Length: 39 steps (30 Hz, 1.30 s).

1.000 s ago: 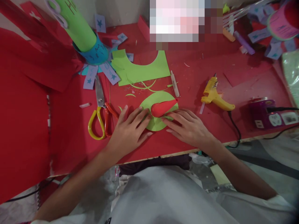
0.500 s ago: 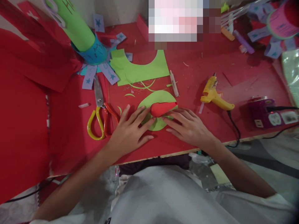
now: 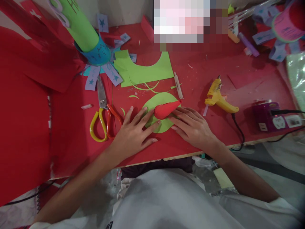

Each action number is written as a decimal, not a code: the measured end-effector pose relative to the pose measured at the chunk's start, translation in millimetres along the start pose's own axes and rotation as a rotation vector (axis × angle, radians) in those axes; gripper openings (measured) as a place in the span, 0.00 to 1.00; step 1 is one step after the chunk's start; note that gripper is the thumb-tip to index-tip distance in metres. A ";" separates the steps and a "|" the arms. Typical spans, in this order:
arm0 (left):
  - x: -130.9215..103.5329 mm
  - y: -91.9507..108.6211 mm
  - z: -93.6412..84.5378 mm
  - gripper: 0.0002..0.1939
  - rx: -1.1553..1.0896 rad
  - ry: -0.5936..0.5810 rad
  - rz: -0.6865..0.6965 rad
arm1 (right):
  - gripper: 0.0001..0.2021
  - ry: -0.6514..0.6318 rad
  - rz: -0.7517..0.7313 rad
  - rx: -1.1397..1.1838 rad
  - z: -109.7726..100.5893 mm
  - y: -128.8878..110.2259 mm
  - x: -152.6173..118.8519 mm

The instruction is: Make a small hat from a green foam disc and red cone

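Note:
A round green paper disc (image 3: 159, 97) lies flat at the table's front. On it rests a red cone-shaped piece (image 3: 165, 109), its wide rounded end at the left and its narrow tip slanting up to the right. My left hand (image 3: 132, 132) lies spread over the disc's left side, with fingertips against the cone's wide end. At the right, my right hand (image 3: 193, 126) has its fingers stretched onto the disc's edge, close to the lower side of the cone; whether they touch it I cannot tell. Neither hand is closed round anything.
Scissors (image 3: 102, 106) lie left of my left hand. Behind the disc are a green paper offcut (image 3: 147, 74) and a white pen (image 3: 177, 86). A yellow glue gun (image 3: 220, 97) and a purple power box (image 3: 268, 116) stand right. A green tube (image 3: 83, 30) rises at back left.
The cone's tip has swung slightly upward, away from me. My right hand's fingers have shifted a little to the right. My left hand stays nearly where it was.

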State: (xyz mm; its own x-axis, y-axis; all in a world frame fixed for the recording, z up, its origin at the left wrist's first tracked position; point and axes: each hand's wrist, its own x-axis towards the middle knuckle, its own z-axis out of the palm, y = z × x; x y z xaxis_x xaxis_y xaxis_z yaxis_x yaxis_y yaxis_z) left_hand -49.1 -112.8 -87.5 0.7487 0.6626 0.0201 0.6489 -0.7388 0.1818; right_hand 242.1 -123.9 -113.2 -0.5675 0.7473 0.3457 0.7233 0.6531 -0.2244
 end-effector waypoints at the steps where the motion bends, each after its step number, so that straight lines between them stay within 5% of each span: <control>1: 0.1 0.9 -0.3 0.26 -0.009 0.000 -0.009 | 0.17 -0.006 0.014 0.011 0.0 0.1 0.4; 22: 0.7 4.4 7.5 0.22 0.009 0.110 -0.050 | 0.20 -0.096 -0.053 -0.044 -1.9 -4.1 -0.8; 39: -0.9 6.3 9.2 0.21 0.029 0.214 0.007 | 0.17 -0.029 -0.072 -0.076 -2.3 -4.4 1.1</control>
State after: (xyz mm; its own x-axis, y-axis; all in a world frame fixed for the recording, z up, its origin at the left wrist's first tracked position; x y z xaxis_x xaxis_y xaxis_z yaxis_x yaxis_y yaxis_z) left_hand -44.4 -119.2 -95.4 0.7095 0.6660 0.2304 0.6496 -0.7448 0.1525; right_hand 239.2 -126.2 -109.7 -0.6296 0.7027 0.3313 0.7073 0.6949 -0.1299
